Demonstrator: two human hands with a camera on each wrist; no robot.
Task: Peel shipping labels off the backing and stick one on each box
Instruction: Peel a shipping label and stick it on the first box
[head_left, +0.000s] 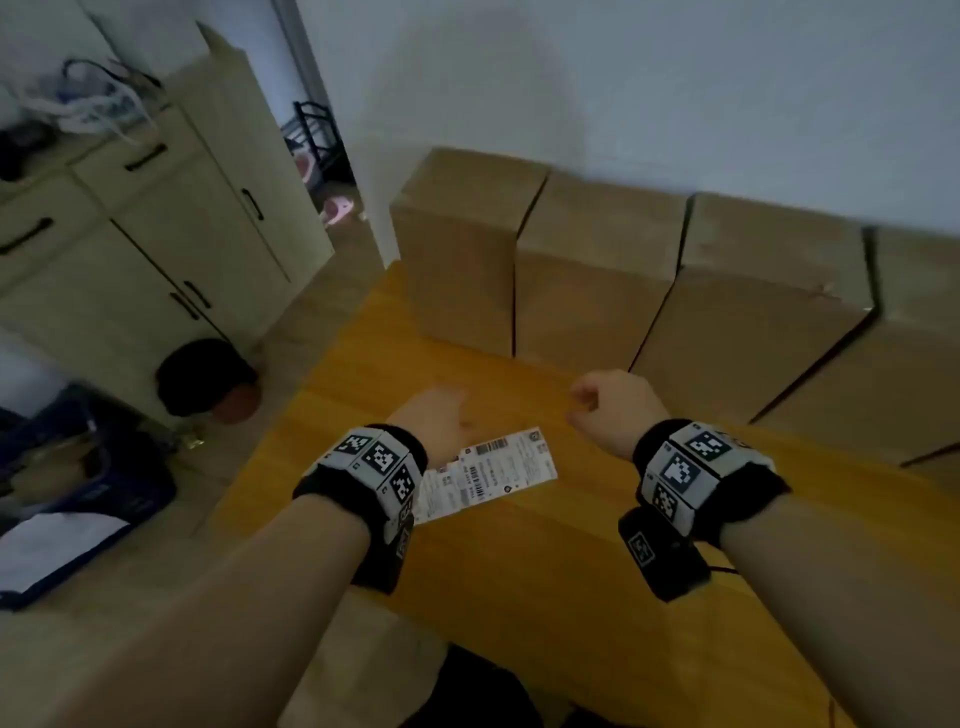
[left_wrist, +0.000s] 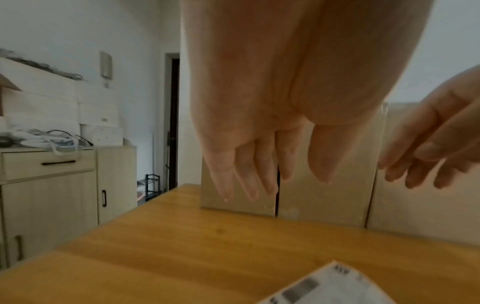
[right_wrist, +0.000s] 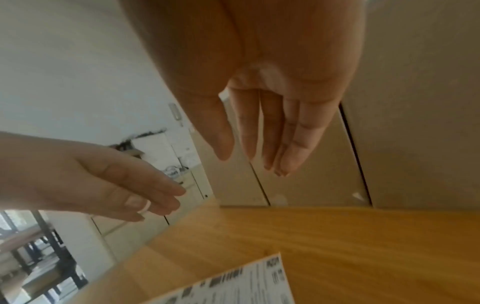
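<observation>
Several plain brown cardboard boxes (head_left: 597, 270) stand upright in a row along the back of the wooden table (head_left: 519, 561), against the wall. A strip of white shipping labels (head_left: 498, 467) with barcodes lies flat on the table, partly under my left wrist. My left hand (head_left: 441, 413) hovers just above the labels' far end, fingers relaxed and empty. My right hand (head_left: 597, 402) hangs to the right of it, before the boxes, loosely curled and empty. In the left wrist view my left hand (left_wrist: 285, 185) points its fingers down in front of the boxes (left_wrist: 322, 201). In the right wrist view my right hand (right_wrist: 249, 156) holds nothing above the labels (right_wrist: 233, 283).
A pale cabinet (head_left: 156, 234) with black handles stands left of the table, with cables and bags on top. On the floor lie a dark round object (head_left: 205, 376) and a blue bag (head_left: 78, 493). The table's left edge (head_left: 291, 415) runs diagonally near my left hand.
</observation>
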